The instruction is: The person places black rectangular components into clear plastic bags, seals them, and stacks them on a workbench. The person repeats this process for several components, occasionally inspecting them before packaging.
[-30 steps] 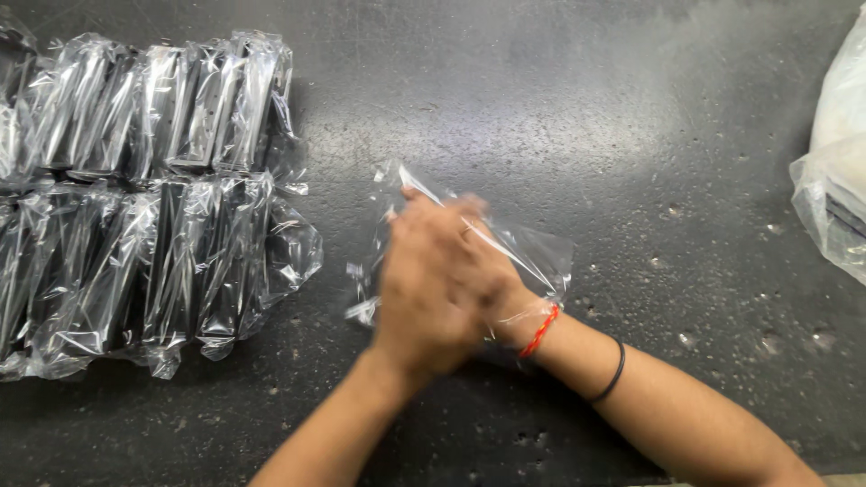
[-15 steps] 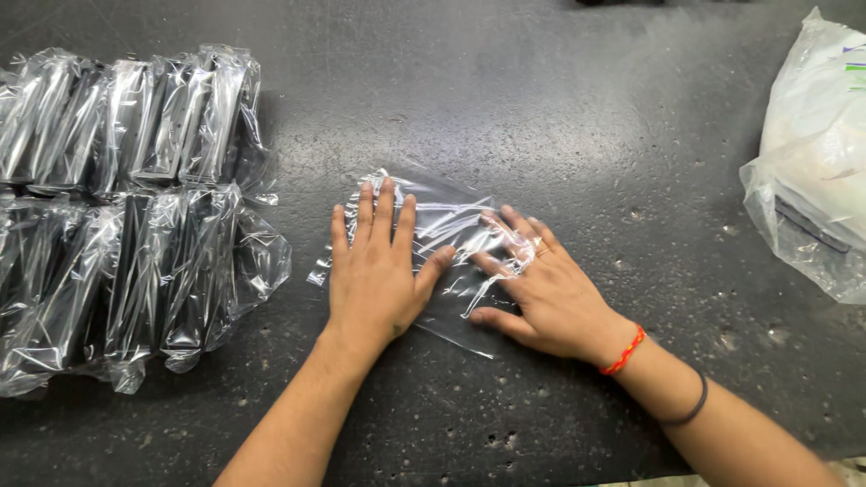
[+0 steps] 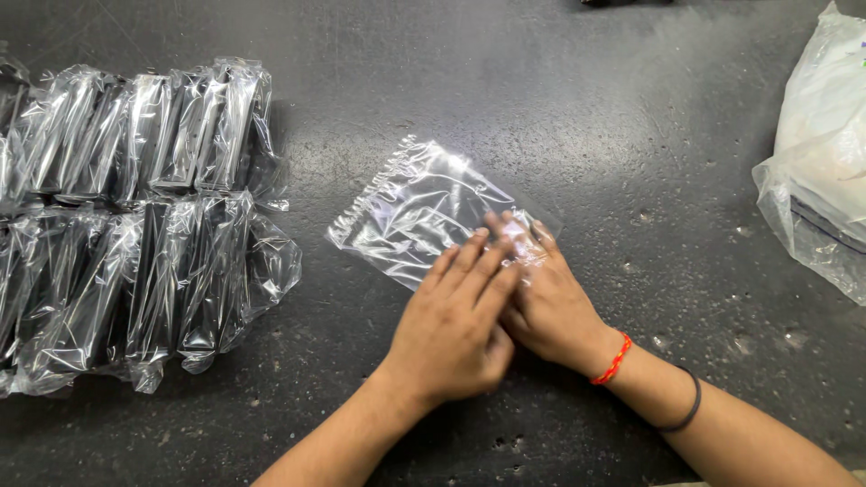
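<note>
**Hands Pressing a Clear Bag Flat on the Worktop**

Dark, speckled and lightly scuffed, the worktop is filling the whole view from the head camera.

Near its middle, a clear plastic bag is lying flat, with its crinkled edge pointing up and to the left. Whether anything is inside the bag cannot be told.

The left hand is resting palm down, fingers stretched out and held together, with the tips lying on the near right corner of the bag. The right hand is lying just beside it, partly tucked under the left one, also flat and spread, with its fingertips pressing on the same corner. Neither hand is gripping anything; both are lying open on the plastic.

A red cord bracelet is circling the right wrist, and a dark band is sitting further up the same forearm.

At the left edge, two rows of dark oblong items in clear wrappers are lying side by side, well apart from the hands. At the right edge, a large translucent white bag is sitting with its contents unclear.
</note>
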A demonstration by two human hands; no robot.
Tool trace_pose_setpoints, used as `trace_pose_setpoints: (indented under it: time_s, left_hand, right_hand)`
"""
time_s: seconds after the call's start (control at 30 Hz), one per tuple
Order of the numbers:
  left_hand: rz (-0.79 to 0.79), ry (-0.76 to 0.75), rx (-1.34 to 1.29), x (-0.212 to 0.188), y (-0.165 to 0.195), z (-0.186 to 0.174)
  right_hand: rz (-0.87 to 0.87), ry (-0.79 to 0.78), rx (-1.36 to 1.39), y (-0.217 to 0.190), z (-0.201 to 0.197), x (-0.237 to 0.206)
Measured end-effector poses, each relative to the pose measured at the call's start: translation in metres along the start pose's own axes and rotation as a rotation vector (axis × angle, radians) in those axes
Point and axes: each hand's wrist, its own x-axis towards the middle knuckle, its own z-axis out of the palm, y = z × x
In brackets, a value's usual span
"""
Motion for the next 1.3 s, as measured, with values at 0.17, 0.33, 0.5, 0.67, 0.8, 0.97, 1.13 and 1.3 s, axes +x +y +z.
trace_pose_setpoints:
  time_s: [0.17, 0.33, 0.5, 0.67, 0.8, 0.97, 1.13, 1.3]
  left_hand:
    - [-0.080, 0.124, -0.006, -0.004, -0.011, 0.002]
    - [-0.126, 0.127, 0.080, -0.005, -0.009, 0.004]
    - [-0.136, 0.220, 0.063, -0.005, -0.019, -0.005]
    - [-0.014, 0.224, -0.050, -0.010, 0.000, -0.006]
    - [0.093, 0.205, -0.108, -0.014, 0.026, -0.002]
    - [0.139, 0.199, -0.103, -0.019, 0.035, -0.007]
    - [0.042, 0.227, -0.054, -0.018, 0.015, -0.011]
    - [0.027, 0.275, -0.034, -0.017, 0.009, -0.009]
  right_hand:
    - [-0.060, 0.022, -0.021, -0.010, 0.002, -0.006]
    - [-0.056, -0.071, 0.131, -0.015, 0.003, -0.009]
    - [-0.088, 0.003, 0.122, -0.019, 0.005, -0.009]
    - [-0.049, 0.080, 0.158, -0.017, 0.005, -0.006]
    - [-0.092, 0.095, 0.125, -0.014, 0.023, 0.010]
    - [-0.044, 0.155, -0.191, -0.016, 0.059, 0.052]
    - [0.054, -0.079, -0.416, -0.031, 0.061, 0.076]
    - [0.054, -0.129, -0.424, -0.029, 0.058, 0.079]
